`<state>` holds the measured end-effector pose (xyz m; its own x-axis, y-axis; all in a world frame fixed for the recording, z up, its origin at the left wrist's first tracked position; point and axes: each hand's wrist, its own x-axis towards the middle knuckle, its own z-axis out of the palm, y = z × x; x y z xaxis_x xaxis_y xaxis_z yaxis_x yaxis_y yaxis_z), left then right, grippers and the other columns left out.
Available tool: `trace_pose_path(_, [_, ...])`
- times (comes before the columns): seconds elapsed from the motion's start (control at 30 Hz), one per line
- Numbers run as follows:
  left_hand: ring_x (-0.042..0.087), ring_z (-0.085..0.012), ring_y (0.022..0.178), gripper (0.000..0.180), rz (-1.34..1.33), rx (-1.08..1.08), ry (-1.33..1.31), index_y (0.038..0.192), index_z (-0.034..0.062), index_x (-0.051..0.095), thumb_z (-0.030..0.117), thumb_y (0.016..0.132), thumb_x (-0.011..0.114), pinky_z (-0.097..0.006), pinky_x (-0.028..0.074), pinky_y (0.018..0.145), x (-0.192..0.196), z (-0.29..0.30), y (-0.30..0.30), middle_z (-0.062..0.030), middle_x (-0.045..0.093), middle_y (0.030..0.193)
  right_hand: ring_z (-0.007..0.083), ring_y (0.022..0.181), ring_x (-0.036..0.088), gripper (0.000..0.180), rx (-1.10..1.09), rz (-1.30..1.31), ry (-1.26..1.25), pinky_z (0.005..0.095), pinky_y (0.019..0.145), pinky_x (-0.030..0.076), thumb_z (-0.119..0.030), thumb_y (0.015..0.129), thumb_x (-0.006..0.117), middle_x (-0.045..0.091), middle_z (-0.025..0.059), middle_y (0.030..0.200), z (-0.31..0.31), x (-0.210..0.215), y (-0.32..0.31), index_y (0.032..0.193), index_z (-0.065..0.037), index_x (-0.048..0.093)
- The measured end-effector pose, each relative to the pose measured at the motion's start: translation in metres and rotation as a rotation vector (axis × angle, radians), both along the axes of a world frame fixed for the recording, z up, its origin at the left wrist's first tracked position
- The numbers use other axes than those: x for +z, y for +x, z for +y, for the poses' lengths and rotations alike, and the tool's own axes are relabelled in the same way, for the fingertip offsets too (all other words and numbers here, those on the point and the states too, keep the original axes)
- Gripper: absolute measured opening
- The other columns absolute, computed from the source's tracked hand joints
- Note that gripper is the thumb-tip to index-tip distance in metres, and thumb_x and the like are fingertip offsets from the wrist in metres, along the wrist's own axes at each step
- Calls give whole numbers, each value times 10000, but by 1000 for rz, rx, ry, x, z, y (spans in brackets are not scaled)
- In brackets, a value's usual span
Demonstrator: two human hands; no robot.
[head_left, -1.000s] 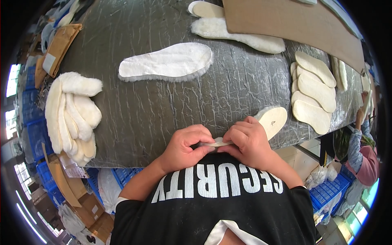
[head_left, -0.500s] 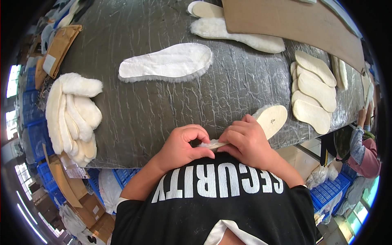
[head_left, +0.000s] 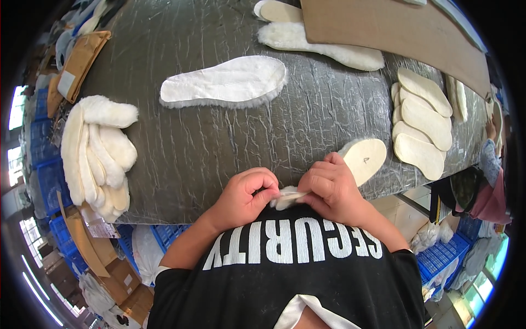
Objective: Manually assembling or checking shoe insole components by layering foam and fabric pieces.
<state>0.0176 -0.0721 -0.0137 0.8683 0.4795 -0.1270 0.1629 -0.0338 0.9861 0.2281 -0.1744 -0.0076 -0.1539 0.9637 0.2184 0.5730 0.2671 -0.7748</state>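
A fleece insole (head_left: 366,159) with a smooth cream backing and a small dark mark lies slantwise at the table's near edge. My right hand (head_left: 331,185) is closed around its middle, fingers over the backing. The narrow end shows between my hands, white fluff along its edge and slightly blurred. At that end my left hand (head_left: 249,192) is pinched, thumb against fingertips, on the fluffy edge. Farther off, a larger insole (head_left: 224,82) lies by itself, white backing up and grey-white fleece around its rim.
Several fleece insoles (head_left: 98,159) are heaped at the left edge. Overlapping cream insoles (head_left: 424,118) lie at the right, near a brown board (head_left: 394,38) partly covering another fleece insole (head_left: 318,46). Blue crates (head_left: 446,257) stand below the table. A person's sleeve (head_left: 489,162) shows at far right.
My left thumb and fingers have closed together at the insole's narrow end, which has tipped to show more fluff. My right hand keeps its hold. The other person's arm at far right has shifted.
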Motion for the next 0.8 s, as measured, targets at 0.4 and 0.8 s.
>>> trace_pose_path(0.4, [559,-118,805,249,-160,302,-399,948,-6,623,150,812,762,-265,469,768,-5,-10,10,-56,612,900,228,668,593,192,-153,-18,-34,367,645,361,-132,711,749,600,26,711,2,4,-2,826,-95,600])
trace_pose_path(0.8, [501,-68,668,187,99,96,-181,789,-1,585,84,821,748,-246,420,593,-8,1,10,-7,570,718,252,715,619,179,-118,-15,-164,371,672,391,-112,752,714,625,57,763,5,7,-1,872,-81,586])
